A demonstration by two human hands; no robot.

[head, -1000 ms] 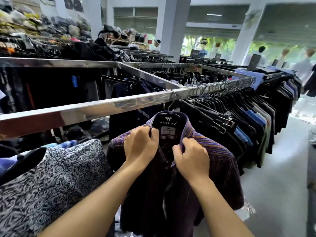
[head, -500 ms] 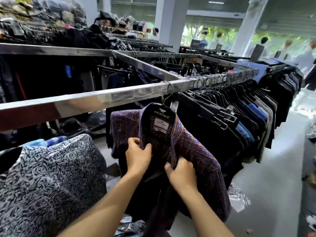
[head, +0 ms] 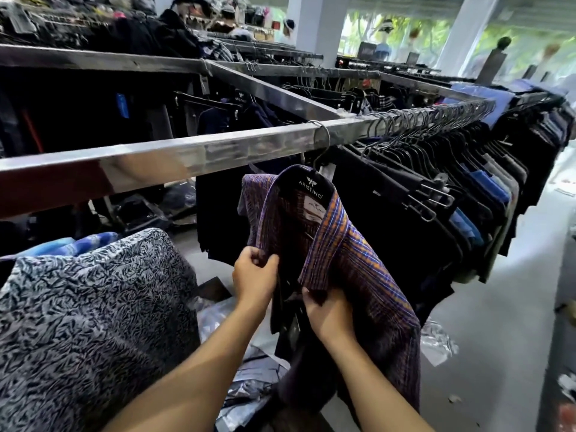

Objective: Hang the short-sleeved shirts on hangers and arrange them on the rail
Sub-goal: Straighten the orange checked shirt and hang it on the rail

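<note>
— What moved?
— Both hands slid down from the collar of the plaid shirt point(head: 343, 254).
— And from the head camera?
— The shirt hangs on a black hanger point(head: 308, 185) hooked over the rail point(head: 187, 157). The left hand point(head: 254, 275) pinches one front edge and the right hand point(head: 330, 313) grips the other, slightly lower.

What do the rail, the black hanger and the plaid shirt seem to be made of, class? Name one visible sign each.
Rail: polished metal, probably steel; it mirrors nearby colours. Black hanger: likely smooth plastic with a printed logo; its hook looks like metal wire. Plaid shirt: matte woven cloth, perhaps cotton; it drapes in soft folds.
</note>
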